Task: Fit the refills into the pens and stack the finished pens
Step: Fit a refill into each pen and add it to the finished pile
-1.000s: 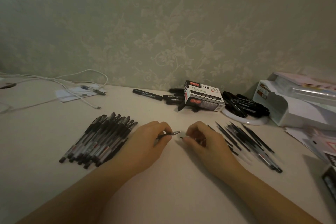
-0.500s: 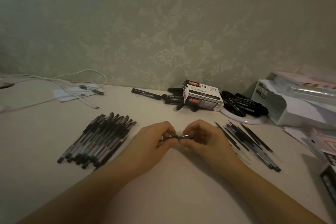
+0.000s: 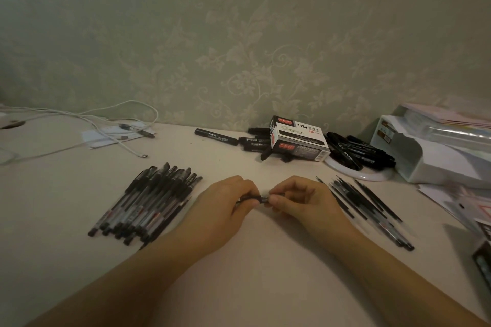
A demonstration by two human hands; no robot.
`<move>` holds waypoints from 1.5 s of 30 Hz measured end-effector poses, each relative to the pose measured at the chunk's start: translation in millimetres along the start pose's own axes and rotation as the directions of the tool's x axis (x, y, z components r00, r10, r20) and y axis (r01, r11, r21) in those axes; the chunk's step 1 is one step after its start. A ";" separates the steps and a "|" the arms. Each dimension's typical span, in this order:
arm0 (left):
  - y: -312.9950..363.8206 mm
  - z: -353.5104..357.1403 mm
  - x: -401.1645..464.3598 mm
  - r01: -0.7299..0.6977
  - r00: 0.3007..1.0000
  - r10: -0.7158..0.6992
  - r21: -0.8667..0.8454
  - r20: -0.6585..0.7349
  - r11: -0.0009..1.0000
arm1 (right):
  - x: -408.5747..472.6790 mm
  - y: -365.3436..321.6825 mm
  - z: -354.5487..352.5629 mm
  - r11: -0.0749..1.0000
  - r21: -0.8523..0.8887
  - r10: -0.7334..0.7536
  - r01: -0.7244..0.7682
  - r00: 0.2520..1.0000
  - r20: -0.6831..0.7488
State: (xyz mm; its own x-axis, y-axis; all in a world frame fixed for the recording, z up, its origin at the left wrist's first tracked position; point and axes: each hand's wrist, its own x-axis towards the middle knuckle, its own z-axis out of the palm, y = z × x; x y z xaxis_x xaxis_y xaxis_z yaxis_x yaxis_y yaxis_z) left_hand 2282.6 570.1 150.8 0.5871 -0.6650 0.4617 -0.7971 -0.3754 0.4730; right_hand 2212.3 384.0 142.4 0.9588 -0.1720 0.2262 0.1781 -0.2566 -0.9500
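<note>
Both hands meet at the middle of the table over one dark pen [image 3: 261, 198]. My left hand [image 3: 224, 207] pinches its left part between thumb and fingers. My right hand [image 3: 300, 200] pinches its right part, fingers curled round it. Only a short piece of the pen shows between the fingertips; the rest is hidden in the hands. A stack of finished capped pens [image 3: 148, 202] lies to the left of my left hand. To the right of my right hand lies a loose heap of thin black refills and pen parts [image 3: 369, 210].
Black markers [image 3: 216, 137] and a marker box [image 3: 299, 139] sit at the back centre, more markers on a white plate [image 3: 356, 172]. A white organiser [image 3: 435, 151] and papers fill the right side. White cables [image 3: 106, 125] lie back left.
My hands were slightly apart, the left holding a pen piece with its tip showing. They have come together, and both now pinch the same pen with hardly any of it visible.
</note>
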 end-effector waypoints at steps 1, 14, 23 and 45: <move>0.5 -0.5 0.3 -0.004 1.000 0.004 0.000 -0.004 1.000 | -0.2 -0.2 -0.9 1.000 0.004 -0.006 0.006 1.000 0.005; 7.8 -1.2 -2.5 0.012 0.998 -0.011 0.004 -0.055 1.000 | 0.3 4.0 1.0 0.994 -0.067 -0.084 0.085 0.996 0.015; -24.7 -56.1 5.3 0.453 0.843 -0.334 0.221 -0.422 0.864 | -0.5 8.6 2.3 0.994 -0.106 -0.045 0.037 0.996 -0.071; -48.5 -71.6 -3.7 0.589 0.791 -0.466 0.286 -0.396 0.756 | -6.9 -0.4 4.8 0.975 -0.222 -0.039 0.020 0.996 -0.083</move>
State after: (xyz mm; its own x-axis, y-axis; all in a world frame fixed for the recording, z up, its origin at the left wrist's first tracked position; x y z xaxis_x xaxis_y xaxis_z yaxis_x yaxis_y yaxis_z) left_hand 2329.3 637.0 179.9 0.8919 -0.0954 0.4420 -0.2973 -0.8602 0.4143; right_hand 2206.7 389.8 140.2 0.9294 -0.2401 0.2805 0.1435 -0.4650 -0.8736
